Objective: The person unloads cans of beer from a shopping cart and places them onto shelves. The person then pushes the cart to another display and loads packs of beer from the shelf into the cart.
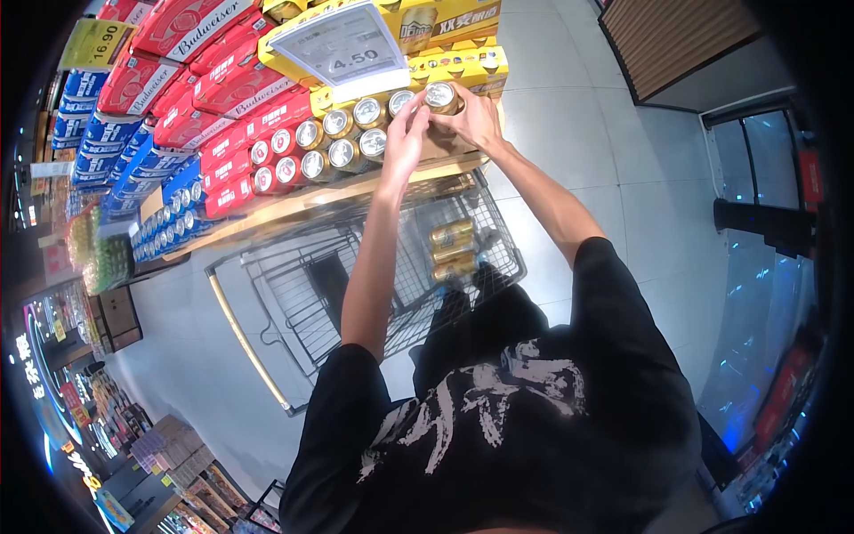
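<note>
At the far left, blue cartons [98, 156] are stacked near a yellow price tag [92, 43] marked 16.90. Beside them, red cartons [191, 89] printed with Budweiser are piled in tiers, and blue cans [169, 218] are ranged near the left end of a wooden shelf [329, 194]. Farther right, a shopping cart [391, 240] is seen below the shelf, its pale yellow handle [249, 338] turned to the left. Red cans [283, 156] are set upright on the shelf, followed by standing gold cans [342, 138] in two rows. Above these, a white price sign [347, 53] reading 4.50 is propped in front of yellow cartons [471, 64].

The left hand [407, 138] is placed at the right end of the rows, its fingers drawn nearly together beside the held can [440, 96]; whether the can is touched by them cannot be told. The held can is kept upright over the shelf's right end, the thumb and fingers of the right hand [473, 123] being clamped around it. Below, more gold cans [453, 250] are laid on their sides in the cart.
</note>
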`<state>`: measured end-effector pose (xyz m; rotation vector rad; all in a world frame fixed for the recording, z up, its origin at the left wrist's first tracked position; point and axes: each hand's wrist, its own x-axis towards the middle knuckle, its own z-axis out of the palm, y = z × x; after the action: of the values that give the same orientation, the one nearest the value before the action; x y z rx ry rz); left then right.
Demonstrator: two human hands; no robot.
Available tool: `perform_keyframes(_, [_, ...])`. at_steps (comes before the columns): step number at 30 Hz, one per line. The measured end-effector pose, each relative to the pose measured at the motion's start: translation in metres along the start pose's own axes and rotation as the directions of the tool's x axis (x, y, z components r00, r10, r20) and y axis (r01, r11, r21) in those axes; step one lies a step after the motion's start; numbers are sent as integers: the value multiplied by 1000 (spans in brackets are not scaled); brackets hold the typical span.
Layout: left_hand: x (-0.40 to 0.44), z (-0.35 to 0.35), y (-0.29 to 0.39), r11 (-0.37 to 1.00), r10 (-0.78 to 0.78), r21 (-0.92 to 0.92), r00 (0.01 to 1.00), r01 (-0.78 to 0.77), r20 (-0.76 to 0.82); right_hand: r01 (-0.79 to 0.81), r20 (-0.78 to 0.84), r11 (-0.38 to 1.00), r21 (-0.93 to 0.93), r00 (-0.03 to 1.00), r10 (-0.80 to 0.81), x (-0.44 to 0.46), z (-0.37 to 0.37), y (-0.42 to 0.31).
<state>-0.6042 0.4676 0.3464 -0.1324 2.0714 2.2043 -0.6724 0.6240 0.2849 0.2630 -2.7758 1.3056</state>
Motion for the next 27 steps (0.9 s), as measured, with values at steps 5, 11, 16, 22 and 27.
perform_keyframes(5, [14,-10,-5,973,97,201,991,-114,91,6,-27,1000,6,1000,-6,0,8,2])
perform_keyframes(11, [23,-9,-40,865,243,425,963,-268,112,-49,57,999,21,997,48,2,3,-3])
perform_keyframes(16, [-9,2,-39,904,297,316,954,-290,24,192,-297,981,5,937,-182,-33,3,-14])
perform_keyframes(22, [-135,5,-102,998,-24,-58,989,15,-145,76,212,946,316,966,-149,-167,27,27])
perform_keyframes(27, [-213,-29,-264,956,-290,-26,938,291,-189,-311,646,943,-115,698,309,-251,101,128])
